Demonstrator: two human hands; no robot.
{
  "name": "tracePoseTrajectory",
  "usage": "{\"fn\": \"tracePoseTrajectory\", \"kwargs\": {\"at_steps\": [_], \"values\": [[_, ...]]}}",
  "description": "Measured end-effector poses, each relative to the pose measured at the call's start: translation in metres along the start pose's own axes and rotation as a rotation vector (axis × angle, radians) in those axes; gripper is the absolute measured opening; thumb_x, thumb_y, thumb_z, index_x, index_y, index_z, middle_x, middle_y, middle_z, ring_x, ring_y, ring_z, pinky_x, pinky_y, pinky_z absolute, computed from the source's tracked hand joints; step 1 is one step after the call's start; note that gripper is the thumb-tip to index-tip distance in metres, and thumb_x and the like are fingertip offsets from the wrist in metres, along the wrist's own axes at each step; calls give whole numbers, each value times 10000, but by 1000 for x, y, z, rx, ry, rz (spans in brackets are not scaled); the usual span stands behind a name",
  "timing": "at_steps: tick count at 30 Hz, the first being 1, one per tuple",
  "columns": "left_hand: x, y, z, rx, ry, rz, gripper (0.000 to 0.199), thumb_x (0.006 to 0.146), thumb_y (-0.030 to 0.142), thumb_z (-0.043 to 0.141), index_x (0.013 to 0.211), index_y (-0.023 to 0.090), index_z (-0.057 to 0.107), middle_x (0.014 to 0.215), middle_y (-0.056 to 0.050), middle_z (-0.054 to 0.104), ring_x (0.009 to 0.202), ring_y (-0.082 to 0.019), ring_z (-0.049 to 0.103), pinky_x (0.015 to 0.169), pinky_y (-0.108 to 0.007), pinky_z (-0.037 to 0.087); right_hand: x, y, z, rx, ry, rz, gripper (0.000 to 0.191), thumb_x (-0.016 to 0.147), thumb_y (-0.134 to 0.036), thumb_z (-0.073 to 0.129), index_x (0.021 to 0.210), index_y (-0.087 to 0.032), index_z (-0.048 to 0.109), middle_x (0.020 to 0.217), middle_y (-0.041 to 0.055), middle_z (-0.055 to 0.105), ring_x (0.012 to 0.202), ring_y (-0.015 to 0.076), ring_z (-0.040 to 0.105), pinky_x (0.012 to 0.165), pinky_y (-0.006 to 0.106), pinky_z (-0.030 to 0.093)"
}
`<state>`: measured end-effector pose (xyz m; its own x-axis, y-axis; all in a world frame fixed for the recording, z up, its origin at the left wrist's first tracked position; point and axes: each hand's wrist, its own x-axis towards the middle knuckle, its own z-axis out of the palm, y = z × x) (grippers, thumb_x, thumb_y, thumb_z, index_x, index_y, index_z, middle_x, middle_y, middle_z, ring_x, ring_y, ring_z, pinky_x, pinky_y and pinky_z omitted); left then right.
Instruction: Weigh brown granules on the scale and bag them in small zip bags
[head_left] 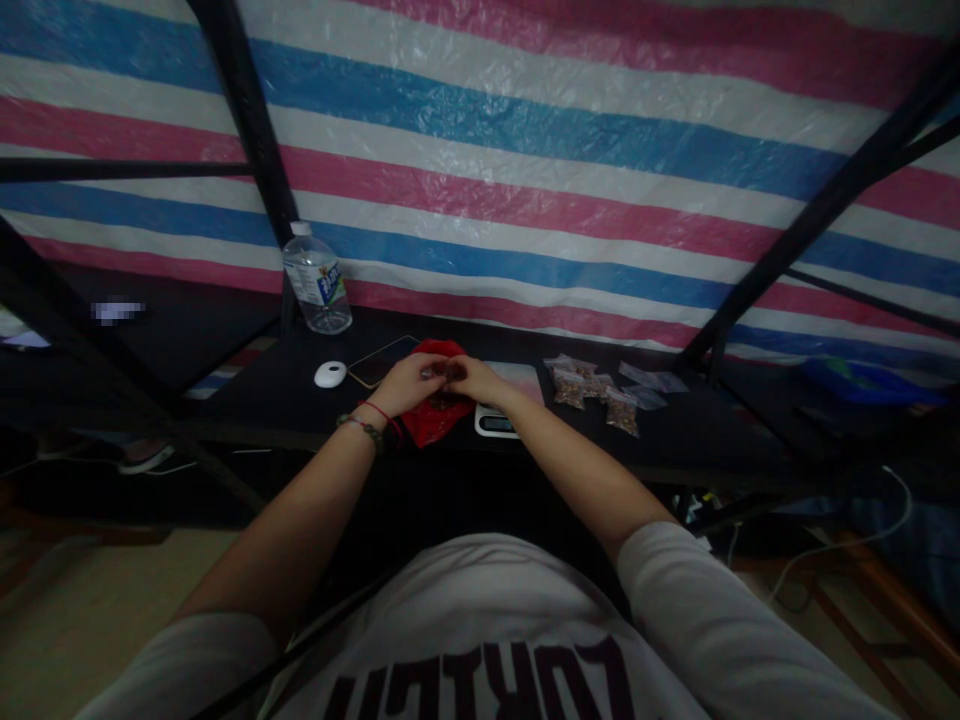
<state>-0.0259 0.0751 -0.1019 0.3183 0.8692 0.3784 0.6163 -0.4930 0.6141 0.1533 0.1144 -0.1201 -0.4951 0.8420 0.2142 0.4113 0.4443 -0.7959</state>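
Observation:
My left hand (412,381) and my right hand (474,380) meet over a crumpled red plastic bag (429,420). The fingers of both are closed on a small clear plastic bag (444,371), mostly hidden by them. Brownish bits show in the red bag beneath. Just right of it, partly under my right forearm, lies a white kitchen scale (525,380) with a small display. Farther right are several small clear bags (574,385) filled with brown grains, beside some flat clear bags (654,378) that look unfilled.
A large clear bottle (319,285) with a white cap stands at the back left. Near it are a white rounded case (330,375) and a flat dark thing with a pale rim (375,362). Black metal posts (251,120) and a striped plastic sheet (510,170) border the black table (262,400).

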Motion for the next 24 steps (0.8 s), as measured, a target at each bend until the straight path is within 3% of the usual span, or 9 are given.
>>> {"fn": "tracePoseTrajectory", "kwargs": {"at_steps": [5, 14, 17, 20, 24], "values": [[1, -10, -1, 19, 90, -79, 363, 797, 306, 567, 1123, 181, 668, 1137, -72, 679, 1038, -215, 625, 932, -326, 487, 0, 3, 2, 108, 62, 41, 337, 650, -167, 741, 965, -152, 623, 876, 14, 655, 775, 138, 611, 734, 285, 500], [0, -15, 0, 5, 68, -121, 316, 842, 331, 516, 1070, 195, 688, 1082, -52, 705, 972, -192, 652, 905, -299, 498, -3, -1, -1, 74, 62, 38, 325, 662, -166, 726, 973, -146, 631, 895, 33, 663, 805, 155, 627, 783, 326, 507], [-1, -14, -1, 63, 71, -150, 321, 845, 316, 499, 1073, 193, 689, 1096, -53, 702, 979, -194, 651, 908, -295, 494, -3, 0, -2, 39, 114, 56, 343, 659, -161, 729, 987, -151, 631, 917, 37, 672, 822, 165, 638, 800, 336, 511], [-2, -11, -2, 147, 14, -160, 318, 829, 314, 513, 1064, 197, 693, 1086, -56, 704, 958, -198, 658, 895, -286, 492, -4, 2, -3, 32, 190, 44, 419, 676, -182, 726, 1079, -163, 615, 996, 47, 682, 888, 175, 648, 846, 345, 509], [-6, -1, -2, 294, -162, -136, 298, 803, 342, 547, 1016, 209, 707, 1027, -63, 719, 951, -215, 659, 858, -275, 493, -7, 1, -11, 3, 198, -33, 559, 724, -211, 704, 1262, -193, 554, 1186, 68, 648, 1033, 185, 629, 948, 354, 472]]}}
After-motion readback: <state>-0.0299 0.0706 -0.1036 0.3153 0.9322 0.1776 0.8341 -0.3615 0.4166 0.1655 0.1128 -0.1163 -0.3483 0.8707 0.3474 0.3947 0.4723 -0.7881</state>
